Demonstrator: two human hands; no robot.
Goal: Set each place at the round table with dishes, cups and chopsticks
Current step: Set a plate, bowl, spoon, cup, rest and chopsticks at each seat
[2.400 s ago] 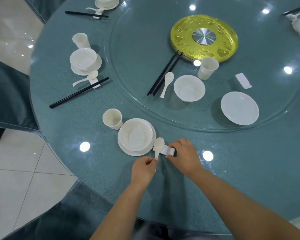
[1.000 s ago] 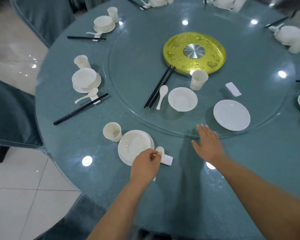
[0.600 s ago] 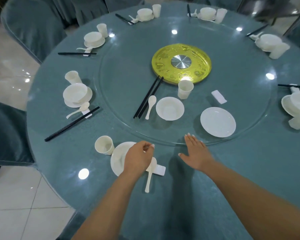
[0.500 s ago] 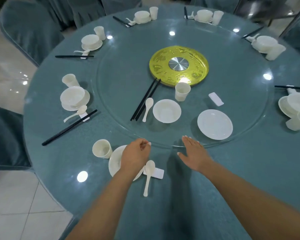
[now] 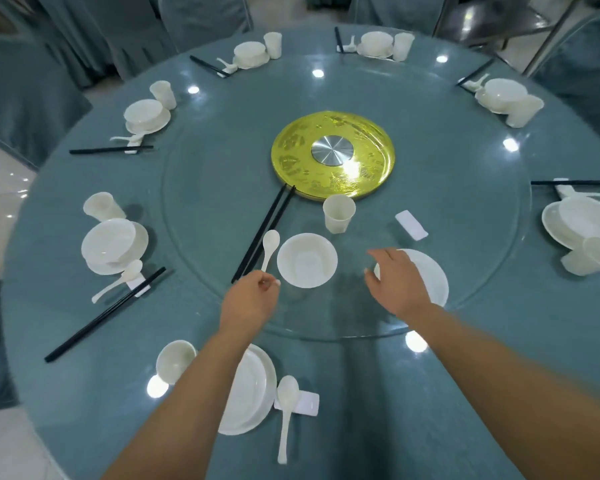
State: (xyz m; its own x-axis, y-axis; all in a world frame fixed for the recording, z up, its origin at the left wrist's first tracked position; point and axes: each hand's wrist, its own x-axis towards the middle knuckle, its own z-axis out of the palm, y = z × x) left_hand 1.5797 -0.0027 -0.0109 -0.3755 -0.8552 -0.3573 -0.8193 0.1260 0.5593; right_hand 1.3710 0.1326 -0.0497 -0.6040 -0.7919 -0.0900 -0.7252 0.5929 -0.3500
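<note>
Plain white dishes (image 5: 307,260), gold turntable hub (image 5: 333,155)

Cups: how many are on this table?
8: one cup on the glass turntable; three down the left; two at the far edge; two on the right. None seems hidden.

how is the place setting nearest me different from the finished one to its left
The nearest setting has no chopsticks; the left setting has a black pair across its rest. In both, the spoon's bowl lies on a rest: the nearest spoon points its handle toward the table edge, the left spoon angles left. Both have a white cup, a plate with a bowl on it, and a spoon.
</note>
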